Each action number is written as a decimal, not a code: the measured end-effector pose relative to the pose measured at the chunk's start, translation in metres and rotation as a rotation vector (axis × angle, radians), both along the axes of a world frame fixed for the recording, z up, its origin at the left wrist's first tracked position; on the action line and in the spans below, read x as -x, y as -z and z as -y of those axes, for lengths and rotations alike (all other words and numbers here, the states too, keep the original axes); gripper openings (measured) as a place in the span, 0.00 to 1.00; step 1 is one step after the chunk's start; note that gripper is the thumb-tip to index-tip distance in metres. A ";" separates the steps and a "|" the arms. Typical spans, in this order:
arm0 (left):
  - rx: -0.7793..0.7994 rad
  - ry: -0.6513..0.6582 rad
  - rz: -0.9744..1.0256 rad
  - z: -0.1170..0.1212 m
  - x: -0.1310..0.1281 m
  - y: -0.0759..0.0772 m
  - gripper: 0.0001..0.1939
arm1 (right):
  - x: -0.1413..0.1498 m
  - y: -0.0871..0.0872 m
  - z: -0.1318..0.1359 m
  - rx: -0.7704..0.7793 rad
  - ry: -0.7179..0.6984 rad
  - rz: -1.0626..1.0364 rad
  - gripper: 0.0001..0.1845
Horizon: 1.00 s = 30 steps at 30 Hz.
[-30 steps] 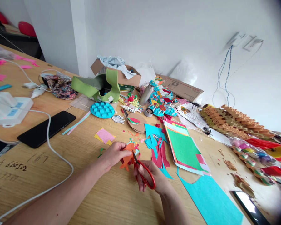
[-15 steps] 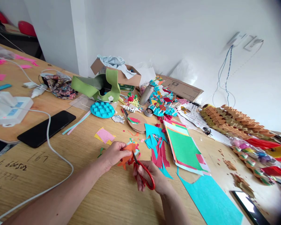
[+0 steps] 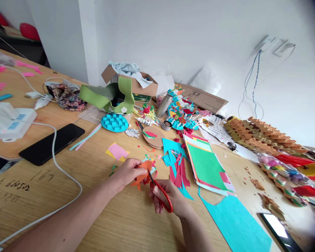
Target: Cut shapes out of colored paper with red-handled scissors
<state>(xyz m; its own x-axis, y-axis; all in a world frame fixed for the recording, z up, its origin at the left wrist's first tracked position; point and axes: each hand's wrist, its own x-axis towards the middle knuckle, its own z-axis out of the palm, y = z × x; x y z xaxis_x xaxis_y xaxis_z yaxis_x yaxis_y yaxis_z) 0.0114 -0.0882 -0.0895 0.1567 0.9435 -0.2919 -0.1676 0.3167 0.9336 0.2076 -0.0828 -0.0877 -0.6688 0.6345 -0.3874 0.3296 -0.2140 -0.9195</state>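
Observation:
My left hand (image 3: 131,174) pinches a piece of orange paper (image 3: 146,166) between thumb and fingers, just above the table. The red-handled scissors (image 3: 165,196) are in my right hand (image 3: 172,197), their dark blades pointing up and left against the paper's right edge. Small coloured paper scraps (image 3: 151,161) lie behind the paper, partly covered by it. Right of my hands are red paper strips (image 3: 180,175) and blue paper offcuts (image 3: 170,157). A pink paper square (image 3: 118,151) rests on yellow paper behind my left hand.
A stack of coloured paper (image 3: 206,162) lies to the right, near a large blue sheet (image 3: 238,220). On the left are a black phone (image 3: 52,143), a white cable (image 3: 54,147) and a power strip (image 3: 14,122). A steel flask (image 3: 164,105) stands at the back.
The scissors' handles have come slightly closer together and the blades have closed a little at the orange paper. My left hand has barely moved.

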 end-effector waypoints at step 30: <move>0.040 0.003 0.074 0.001 -0.001 -0.006 0.14 | 0.000 0.004 0.000 0.069 0.028 -0.127 0.35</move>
<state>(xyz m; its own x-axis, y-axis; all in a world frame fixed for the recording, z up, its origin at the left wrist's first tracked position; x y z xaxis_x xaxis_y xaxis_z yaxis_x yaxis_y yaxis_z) 0.0119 -0.0893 -0.0834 0.1815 0.9309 -0.3170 -0.2346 0.3540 0.9054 0.2080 -0.0828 -0.0914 -0.6975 0.6287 -0.3439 0.2044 -0.2855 -0.9363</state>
